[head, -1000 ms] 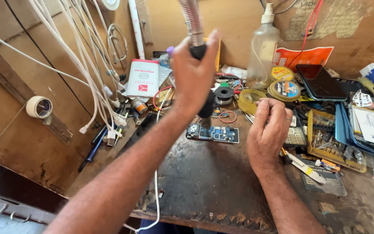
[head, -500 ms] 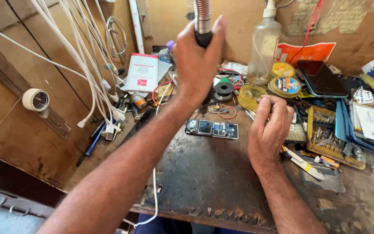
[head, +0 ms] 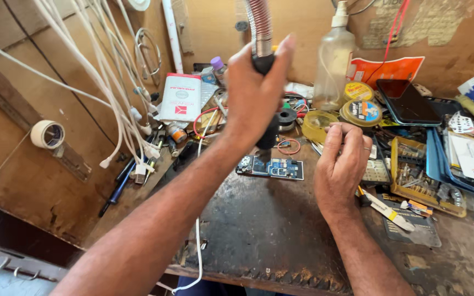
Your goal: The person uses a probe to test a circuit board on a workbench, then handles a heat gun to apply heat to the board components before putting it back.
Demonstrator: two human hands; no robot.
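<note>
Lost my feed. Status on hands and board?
Left hand gripping hot-air wand above board. Right hand resting beside board, holding nothing visible. Nothing between nozzle and board.

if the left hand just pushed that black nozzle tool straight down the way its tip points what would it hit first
Most likely the blue circuit board on the bench. The left hand grips the black nozzle tool with its tip aimed down, just above the board's upper edge. Depth is unclear from one view, so it might land just behind the board.
</note>
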